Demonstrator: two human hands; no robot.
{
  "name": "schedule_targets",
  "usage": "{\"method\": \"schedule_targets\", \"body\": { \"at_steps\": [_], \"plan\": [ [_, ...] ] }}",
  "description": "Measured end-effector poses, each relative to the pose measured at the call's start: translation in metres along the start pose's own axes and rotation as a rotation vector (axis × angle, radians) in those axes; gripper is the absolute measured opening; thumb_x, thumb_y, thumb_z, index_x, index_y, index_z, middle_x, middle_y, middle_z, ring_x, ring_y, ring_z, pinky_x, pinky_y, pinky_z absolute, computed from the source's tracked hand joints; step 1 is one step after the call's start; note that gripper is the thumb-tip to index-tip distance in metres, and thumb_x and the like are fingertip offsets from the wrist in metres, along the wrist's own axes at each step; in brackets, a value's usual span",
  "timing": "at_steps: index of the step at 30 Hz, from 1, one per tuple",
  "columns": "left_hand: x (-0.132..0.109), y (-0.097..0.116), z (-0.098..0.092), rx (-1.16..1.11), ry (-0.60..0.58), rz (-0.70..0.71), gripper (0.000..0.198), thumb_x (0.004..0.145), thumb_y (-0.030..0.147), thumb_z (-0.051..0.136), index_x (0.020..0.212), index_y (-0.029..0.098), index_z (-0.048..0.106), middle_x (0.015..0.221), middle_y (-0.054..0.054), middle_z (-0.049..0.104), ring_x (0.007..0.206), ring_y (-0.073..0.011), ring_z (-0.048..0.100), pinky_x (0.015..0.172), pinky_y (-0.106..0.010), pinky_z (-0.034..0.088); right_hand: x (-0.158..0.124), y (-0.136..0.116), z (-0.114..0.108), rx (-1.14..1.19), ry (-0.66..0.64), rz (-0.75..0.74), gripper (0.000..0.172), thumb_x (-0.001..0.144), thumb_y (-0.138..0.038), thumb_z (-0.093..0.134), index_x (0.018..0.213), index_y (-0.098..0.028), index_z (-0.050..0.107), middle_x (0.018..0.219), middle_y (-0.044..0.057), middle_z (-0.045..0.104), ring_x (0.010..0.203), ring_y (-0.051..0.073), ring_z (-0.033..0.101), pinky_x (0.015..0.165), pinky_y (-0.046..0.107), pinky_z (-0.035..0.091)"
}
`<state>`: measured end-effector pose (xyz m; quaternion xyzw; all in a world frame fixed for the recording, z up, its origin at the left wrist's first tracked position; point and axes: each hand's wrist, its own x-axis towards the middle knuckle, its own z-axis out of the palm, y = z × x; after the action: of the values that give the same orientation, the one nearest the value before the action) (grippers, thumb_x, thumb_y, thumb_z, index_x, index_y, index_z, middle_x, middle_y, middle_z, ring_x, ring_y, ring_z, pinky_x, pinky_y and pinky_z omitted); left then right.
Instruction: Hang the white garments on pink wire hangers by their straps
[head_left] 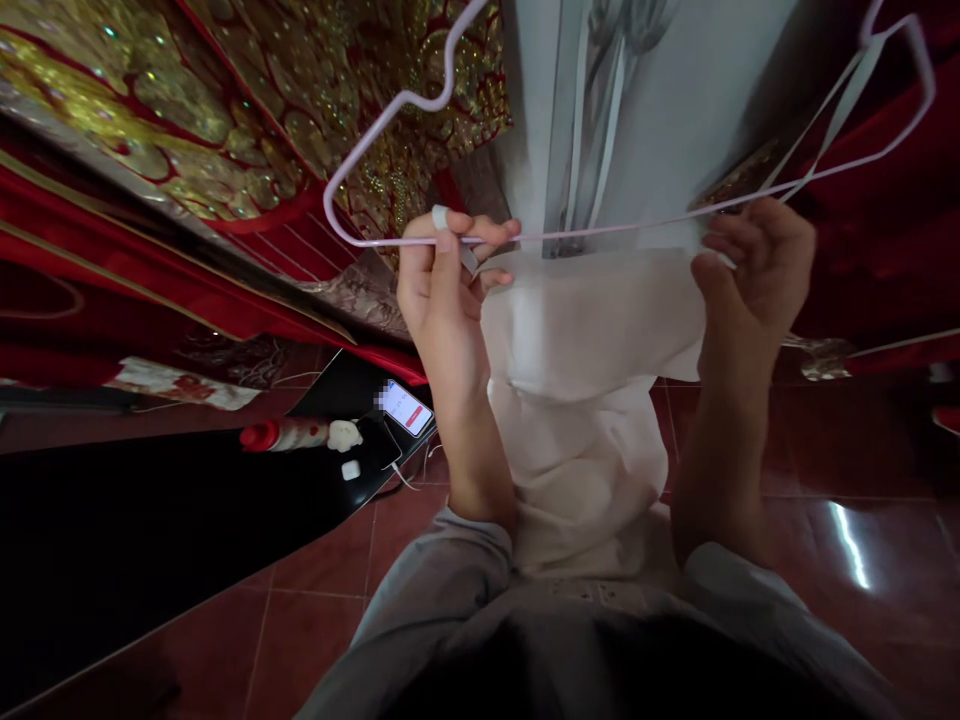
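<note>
I've got both forearms stretched forward, left hand (454,265) pinching the pink hanger (615,229) by its lower bar, right hand (757,262) curled just below that bar, grip unclear, off-white cloth (585,315) between them.

A black bench (165,530) carries a red-capped bottle (294,434), a small white case (350,469), a lit smartphone (409,408) and, just beside it, a dark device (382,445) with a white cable (405,478). Gold-sequined red fabric (255,165) fills the upper left; the floor (330,620) is red tile.

Hanger (615,229) top beyond upper edge
</note>
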<state>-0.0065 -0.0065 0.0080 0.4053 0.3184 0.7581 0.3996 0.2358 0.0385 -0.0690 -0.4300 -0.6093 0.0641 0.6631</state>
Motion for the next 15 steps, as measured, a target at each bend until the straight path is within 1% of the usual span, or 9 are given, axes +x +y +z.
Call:
{"method": "schedule_targets", "body": {
  "at_steps": [1, 3, 5, 6, 9, 11, 12, 14, 15],
  "plan": [
    [0.0, -0.002, -0.002, -0.011, -0.014, 0.009, 0.016, 0.106, 0.041, 0.062, 0.102, 0.026, 0.059, 0.095, -0.006, 0.069, 0.105, -0.0277, 0.073, 0.066, -0.032, 0.051, 0.002, 0.01, 0.0, 0.004, 0.003, 0.012, 0.064, 0.084, -0.072, 0.065, 0.129, -0.027, 0.056, 0.114, 0.013, 0.063, 0.099, 0.025, 0.063, 0.084, 0.045, 0.054],
    [0.0, -0.004, -0.004, -0.04, -0.035, 0.019, 0.014, 0.107, 0.038, 0.061, 0.102, 0.026, 0.059, 0.094, -0.006, 0.068, 0.105, -0.0265, 0.072, 0.066, -0.031, 0.051, 0.007, 0.024, 0.0, 0.009, 0.1, 0.02, 0.059, 0.08, -0.069, 0.069, 0.119, -0.027, 0.056, 0.102, 0.009, 0.058, 0.088, 0.021, 0.059, 0.073, 0.039, 0.05],
    [-0.001, -0.004, -0.004, -0.049, -0.044, 0.021, 0.011, 0.11, 0.031, 0.054, 0.103, 0.025, 0.059, 0.093, -0.006, 0.067, 0.103, -0.0241, 0.073, 0.065, -0.03, 0.051, 0.012, 0.03, -0.002, 0.009, 0.206, 0.026, 0.056, 0.077, -0.062, 0.073, 0.116, -0.027, 0.054, 0.1, 0.007, 0.054, 0.077, 0.017, 0.051, 0.065, 0.034, 0.045],
    [-0.001, -0.004, -0.004, -0.045, -0.044, 0.022, 0.012, 0.111, 0.028, 0.051, 0.102, 0.024, 0.059, 0.092, -0.006, 0.067, 0.102, -0.0232, 0.073, 0.065, -0.029, 0.051, 0.014, 0.029, -0.004, 0.01, 0.215, 0.039, 0.054, 0.076, -0.058, 0.075, 0.114, -0.026, 0.056, 0.099, 0.006, 0.055, 0.072, 0.015, 0.048, 0.063, 0.033, 0.043],
    [-0.002, -0.004, -0.001, -0.018, -0.031, 0.02, 0.012, 0.112, 0.029, 0.05, 0.104, 0.024, 0.057, 0.093, -0.006, 0.067, 0.102, -0.0231, 0.073, 0.067, -0.029, 0.051, 0.02, 0.009, -0.008, 0.032, 0.14, 0.118, 0.029, 0.079, -0.042, 0.076, 0.096, -0.021, 0.066, 0.083, 0.004, 0.06, 0.059, 0.01, 0.04, 0.059, 0.031, 0.038],
    [-0.003, -0.005, 0.001, 0.004, -0.012, 0.034, 0.011, 0.112, 0.032, 0.051, 0.105, 0.025, 0.056, 0.093, -0.005, 0.066, 0.102, -0.0235, 0.072, 0.068, -0.03, 0.05, 0.024, -0.016, -0.008, 0.07, 0.124, 0.121, 0.017, 0.081, -0.036, 0.077, 0.08, -0.02, 0.07, 0.068, 0.001, 0.058, 0.055, 0.01, 0.043, 0.058, 0.029, 0.035],
    [-0.003, -0.006, 0.002, 0.014, 0.0, 0.046, 0.011, 0.112, 0.033, 0.051, 0.105, 0.026, 0.055, 0.092, -0.005, 0.065, 0.101, -0.0238, 0.072, 0.068, -0.031, 0.05, 0.026, -0.029, -0.007, 0.094, 0.12, 0.088, 0.015, 0.082, -0.033, 0.076, 0.077, -0.02, 0.073, 0.066, 0.002, 0.06, 0.057, 0.011, 0.048, 0.059, 0.029, 0.037],
    [-0.002, -0.008, 0.002, 0.031, 0.012, 0.069, 0.013, 0.112, 0.035, 0.051, 0.104, 0.026, 0.054, 0.09, -0.005, 0.063, 0.099, -0.0242, 0.072, 0.067, -0.032, 0.047, 0.035, -0.048, -0.004, 0.133, 0.066, -0.018, 0.012, 0.085, -0.028, 0.072, 0.09, -0.022, 0.081, 0.074, 0.004, 0.07, 0.066, 0.016, 0.062, 0.066, 0.032, 0.045],
    [-0.002, -0.009, 0.002, 0.038, 0.015, 0.072, 0.014, 0.112, 0.037, 0.051, 0.104, 0.026, 0.054, 0.089, -0.005, 0.063, 0.098, -0.0246, 0.072, 0.068, -0.032, 0.047, 0.041, -0.053, -0.002, 0.121, 0.009, -0.048, 0.023, 0.087, -0.025, 0.067, 0.105, -0.024, 0.082, 0.086, 0.004, 0.075, 0.077, 0.019, 0.068, 0.073, 0.035, 0.05]
  ]
}}
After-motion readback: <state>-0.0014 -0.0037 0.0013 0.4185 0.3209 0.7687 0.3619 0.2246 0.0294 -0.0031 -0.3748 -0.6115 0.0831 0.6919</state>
